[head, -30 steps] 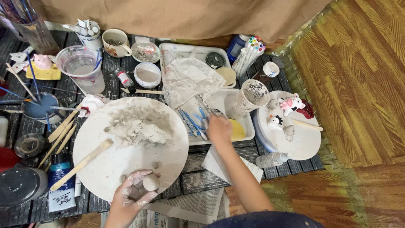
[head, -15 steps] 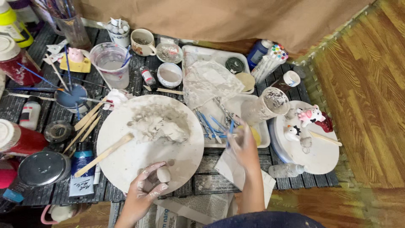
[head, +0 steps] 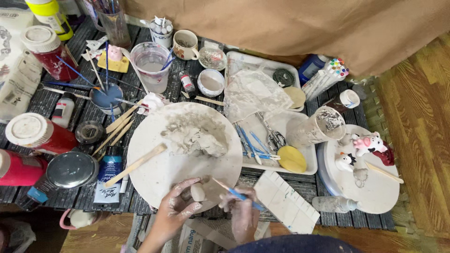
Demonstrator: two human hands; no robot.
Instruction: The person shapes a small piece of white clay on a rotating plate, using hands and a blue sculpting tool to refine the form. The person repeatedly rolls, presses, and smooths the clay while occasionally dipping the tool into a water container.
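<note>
My left hand (head: pixel 178 208), smeared with clay, pinches a small pale clay lump (head: pixel 198 191) at the near edge of a round white board (head: pixel 154 173). My right hand (head: pixel 243 213) grips a thin blue-handled tool (head: pixel 234 192), its tip pointing towards the lump. A heap of grey clay (head: pixel 197 135) lies on the far part of the board. A flat wooden stick (head: pixel 136 165) rests across the board's left side.
A white tray (head: pixel 307 161) holds blue tools, scissors and a yellow sponge (head: pixel 291 159). A second round board (head: pixel 375 192) at right carries small painted figurines (head: pixel 368 143). Paint jars, cups, a water beaker (head: pixel 150 65) and brushes crowd the dark slatted table. A ruled white card (head: pixel 286 201) lies near my right hand.
My right hand has left the tray holding a blue-handled tool and come back beside my left hand. The camera view shifted left and closer.
</note>
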